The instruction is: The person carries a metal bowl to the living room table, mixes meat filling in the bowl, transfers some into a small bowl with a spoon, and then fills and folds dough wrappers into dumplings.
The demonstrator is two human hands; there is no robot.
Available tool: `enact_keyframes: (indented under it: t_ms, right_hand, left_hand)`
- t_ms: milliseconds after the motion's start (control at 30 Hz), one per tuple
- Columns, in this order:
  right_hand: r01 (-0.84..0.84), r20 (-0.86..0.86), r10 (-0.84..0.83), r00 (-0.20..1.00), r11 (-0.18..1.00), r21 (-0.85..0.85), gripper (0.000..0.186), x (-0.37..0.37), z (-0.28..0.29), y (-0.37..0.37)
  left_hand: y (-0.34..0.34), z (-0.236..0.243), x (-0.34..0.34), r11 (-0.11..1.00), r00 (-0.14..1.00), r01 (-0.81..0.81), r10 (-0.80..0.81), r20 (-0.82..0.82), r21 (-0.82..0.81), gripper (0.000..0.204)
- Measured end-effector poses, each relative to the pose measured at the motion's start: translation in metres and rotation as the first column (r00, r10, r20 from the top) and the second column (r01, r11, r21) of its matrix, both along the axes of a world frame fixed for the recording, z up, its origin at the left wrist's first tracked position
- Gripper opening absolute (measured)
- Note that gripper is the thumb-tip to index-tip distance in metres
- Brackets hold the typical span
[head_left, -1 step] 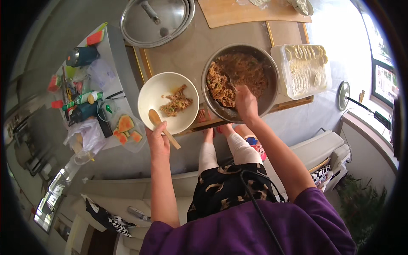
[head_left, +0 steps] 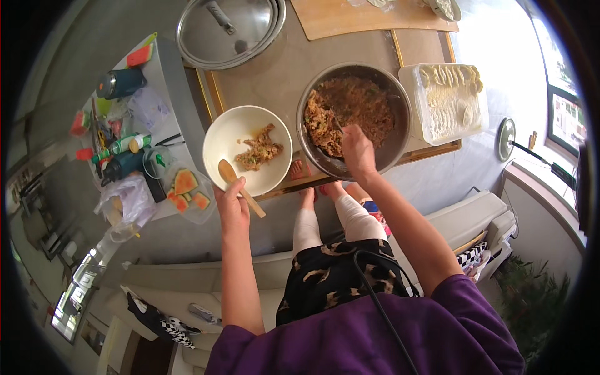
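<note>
My left hand (head_left: 232,203) is closed on the near rim of a cream-white bowl (head_left: 219,134), its thumb pinning a wooden spoon (head_left: 240,187) across that rim. In the bowl lies a small heap of minced filling (head_left: 259,150). To the right stands a large steel pot (head_left: 402,119) holding much more of this brown mince (head_left: 362,103), flecked with green. Over its near side my right hand (head_left: 358,149) grips a thin metal spoon (head_left: 337,124). The spoon's lower end is sunk in the mince, so its bowl is hidden.
Right of the pot, a clear plastic box (head_left: 431,128) holds rows of dumplings (head_left: 450,100). A lidded steel pan (head_left: 231,31) and a floury wooden board (head_left: 369,19) lie at the back. Watermelon pieces (head_left: 185,181), bottles and bags crowd the left side table.
My right hand has shifted very slightly to the left over the pot, with the metal spoon. My left hand and the bowl look the same.
</note>
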State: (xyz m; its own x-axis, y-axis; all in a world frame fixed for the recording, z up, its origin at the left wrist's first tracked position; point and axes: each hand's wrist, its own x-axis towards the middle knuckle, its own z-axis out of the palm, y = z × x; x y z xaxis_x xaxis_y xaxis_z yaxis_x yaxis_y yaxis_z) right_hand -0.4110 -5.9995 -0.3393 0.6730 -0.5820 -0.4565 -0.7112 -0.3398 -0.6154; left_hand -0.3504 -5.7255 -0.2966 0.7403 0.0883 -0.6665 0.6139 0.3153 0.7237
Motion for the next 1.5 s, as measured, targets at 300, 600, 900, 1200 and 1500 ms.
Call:
enact_keyframes:
  t_ms: [300,600,900,1200,1500]
  right_hand:
    - [0.203,0.07,-0.265,0.962,0.861,0.466,0.019,0.0,-0.008,0.031]
    - [0.276,0.073,-0.429,0.9,0.692,0.668,0.017,-0.008,0.004,0.042]
    - [0.323,0.054,-0.529,0.847,0.592,0.739,0.014,-0.008,0.034,0.059]
    - [-0.45,0.041,0.456,0.889,0.886,-0.111,0.024,0.018,0.046,0.089]
    - [-0.189,0.046,0.206,0.977,0.95,-0.249,0.016,-0.022,0.041,-0.022]
  left_hand:
    - [-0.017,-0.007,0.02,0.994,0.993,0.103,-0.102,-0.051,0.025,0.063]
    - [-0.024,-0.021,0.037,0.974,0.975,0.224,-0.224,-0.012,0.039,0.065]
    - [-0.022,-0.025,0.035,0.968,0.97,0.241,-0.243,0.018,0.07,0.066]
    - [-0.025,-0.023,0.021,0.978,0.978,0.209,-0.209,-0.022,0.017,0.069]
    - [-0.015,-0.028,0.01,0.985,0.983,0.172,-0.172,-0.062,0.002,0.07]
